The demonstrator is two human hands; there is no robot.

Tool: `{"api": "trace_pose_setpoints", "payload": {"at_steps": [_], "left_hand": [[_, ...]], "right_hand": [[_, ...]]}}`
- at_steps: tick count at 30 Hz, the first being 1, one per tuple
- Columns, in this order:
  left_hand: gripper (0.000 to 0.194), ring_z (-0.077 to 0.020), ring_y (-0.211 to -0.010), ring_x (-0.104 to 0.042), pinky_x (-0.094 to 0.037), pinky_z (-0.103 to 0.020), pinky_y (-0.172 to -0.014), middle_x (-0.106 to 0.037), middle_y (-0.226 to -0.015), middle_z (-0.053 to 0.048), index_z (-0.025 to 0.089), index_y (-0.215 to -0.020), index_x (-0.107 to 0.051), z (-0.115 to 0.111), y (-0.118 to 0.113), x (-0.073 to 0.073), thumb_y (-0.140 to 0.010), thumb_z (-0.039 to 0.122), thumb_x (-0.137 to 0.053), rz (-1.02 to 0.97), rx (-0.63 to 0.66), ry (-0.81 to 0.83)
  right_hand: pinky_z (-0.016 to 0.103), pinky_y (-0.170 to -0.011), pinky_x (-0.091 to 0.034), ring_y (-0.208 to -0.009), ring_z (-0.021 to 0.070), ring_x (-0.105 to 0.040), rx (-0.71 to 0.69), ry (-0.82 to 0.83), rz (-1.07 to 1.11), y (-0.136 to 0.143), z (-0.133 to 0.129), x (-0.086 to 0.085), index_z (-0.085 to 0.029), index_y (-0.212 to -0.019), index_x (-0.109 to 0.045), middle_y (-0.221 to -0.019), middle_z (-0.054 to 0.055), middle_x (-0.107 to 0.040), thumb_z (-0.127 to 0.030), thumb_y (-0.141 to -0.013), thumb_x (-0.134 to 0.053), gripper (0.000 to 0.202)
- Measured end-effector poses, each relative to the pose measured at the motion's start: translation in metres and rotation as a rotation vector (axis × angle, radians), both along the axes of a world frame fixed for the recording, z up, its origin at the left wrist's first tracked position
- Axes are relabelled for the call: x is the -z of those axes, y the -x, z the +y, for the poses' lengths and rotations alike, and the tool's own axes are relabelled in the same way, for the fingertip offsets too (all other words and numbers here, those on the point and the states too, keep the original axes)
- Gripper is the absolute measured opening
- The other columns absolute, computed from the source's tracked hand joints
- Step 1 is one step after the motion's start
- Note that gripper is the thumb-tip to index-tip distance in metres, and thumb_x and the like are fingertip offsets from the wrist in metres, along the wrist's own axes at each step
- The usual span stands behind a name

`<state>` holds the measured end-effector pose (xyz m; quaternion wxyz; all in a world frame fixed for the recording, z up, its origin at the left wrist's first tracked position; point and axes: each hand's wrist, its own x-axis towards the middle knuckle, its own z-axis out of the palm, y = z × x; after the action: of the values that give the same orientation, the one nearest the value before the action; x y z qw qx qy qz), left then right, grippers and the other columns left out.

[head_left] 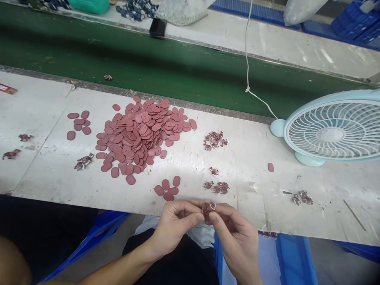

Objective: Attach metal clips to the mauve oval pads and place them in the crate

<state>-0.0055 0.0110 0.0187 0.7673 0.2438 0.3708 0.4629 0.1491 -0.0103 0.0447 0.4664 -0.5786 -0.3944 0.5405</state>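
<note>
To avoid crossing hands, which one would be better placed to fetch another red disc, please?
Left hand, I think: it is beside the nearest small group of discs, while the right hand is farther off. Both hold a small brown piece.

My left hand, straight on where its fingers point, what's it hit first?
Probably your right hand, just beyond the small brown piece your left hand holds; depth is unclear.

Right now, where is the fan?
In the head view, the pale blue fan is on the right side of the white table, beside the green strip.
</note>
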Motion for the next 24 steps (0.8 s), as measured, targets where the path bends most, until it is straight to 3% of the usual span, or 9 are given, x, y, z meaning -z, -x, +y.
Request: {"api": "trace_pose_setpoints", "payload": {"at_steps": [4,7,9,12,15,19,24], "left_hand": [[0.005,-0.0254,-0.106,-0.075,-0.06,-0.035,-0.091,-0.08,-0.114,-0.007,0.023,-0.083,-0.081,-0.006,-0.001,0.004,-0.083,0.019,-0.078,0.093,-0.031,-0.033],[0.011,-0.0263,-0.112,-0.072,-0.06,-0.037,-0.094,-0.076,-0.124,-0.008,0.025,-0.094,-0.082,-0.004,0.013,0.008,-0.084,0.021,-0.077,0.3,0.017,-0.167],[0.019,-0.0249,-0.112,-0.072,-0.059,-0.038,-0.097,-0.074,-0.127,-0.008,0.026,-0.103,-0.08,0.005,0.031,0.012,-0.086,0.02,-0.074,0.58,0.052,-0.377],[0.027,-0.0248,-0.115,-0.068,-0.055,-0.042,-0.104,-0.074,-0.126,-0.008,0.024,-0.114,-0.076,0.027,0.063,0.018,-0.09,0.015,-0.068,1.091,0.094,-0.819],[0.026,-0.0263,-0.117,-0.065,-0.056,-0.043,-0.1,-0.074,-0.124,-0.008,0.021,-0.116,-0.074,0.05,0.081,0.024,-0.095,0.015,-0.059,1.428,0.307,-1.093],[0.028,-0.0285,-0.119,-0.062,-0.056,-0.043,-0.099,-0.068,-0.134,-0.009,0.019,-0.12,-0.07,0.068,0.081,0.029,-0.099,0.018,-0.051,1.593,0.513,-1.259],[0.027,-0.0302,-0.122,-0.063,-0.051,-0.045,-0.105,-0.067,-0.135,-0.012,0.019,-0.116,-0.069,0.085,0.077,0.03,-0.1,0.028,-0.049,1.62,0.519,-1.336]], "right_hand": [[0.027,-0.075,-0.063,-0.082,0.0171,-0.074,-0.001,0.057,0.127,0.0,0.001,0.006,-0.029,-0.1,-0.078,-0.093,0.003,-0.077,-0.026,-0.091,-0.073,0.011],[0.029,-0.072,-0.063,-0.081,0.018,-0.073,0.036,0.067,0.204,-0.013,-0.009,0.018,-0.026,-0.102,-0.076,-0.093,0.005,-0.077,-0.026,-0.091,-0.073,0.011],[0.028,-0.069,-0.063,-0.082,0.0186,-0.073,0.133,0.054,0.211,-0.029,-0.02,0.026,-0.025,-0.102,-0.076,-0.094,0.005,-0.076,-0.026,-0.091,-0.074,0.012],[0.027,-0.063,-0.063,-0.08,0.0187,-0.072,0.309,0.045,0.168,-0.058,-0.04,0.035,-0.024,-0.097,-0.077,-0.091,0.006,-0.075,-0.028,-0.088,-0.077,0.011],[0.026,-0.057,-0.063,-0.078,0.0198,-0.072,0.422,0.064,0.111,-0.084,-0.062,0.041,-0.022,-0.093,-0.077,-0.088,0.007,-0.075,-0.032,-0.085,-0.079,0.013],[0.032,-0.061,-0.065,-0.08,0.0224,-0.073,0.562,0.134,-0.03,-0.113,-0.101,0.06,-0.02,-0.098,-0.075,-0.089,0.008,-0.075,-0.037,-0.084,-0.079,0.022],[0.041,-0.075,-0.066,-0.082,0.0238,-0.075,0.721,0.241,-0.268,-0.148,-0.16,0.103,-0.018,-0.104,-0.068,-0.093,0.008,-0.076,-0.047,-0.086,-0.073,0.034]]}}
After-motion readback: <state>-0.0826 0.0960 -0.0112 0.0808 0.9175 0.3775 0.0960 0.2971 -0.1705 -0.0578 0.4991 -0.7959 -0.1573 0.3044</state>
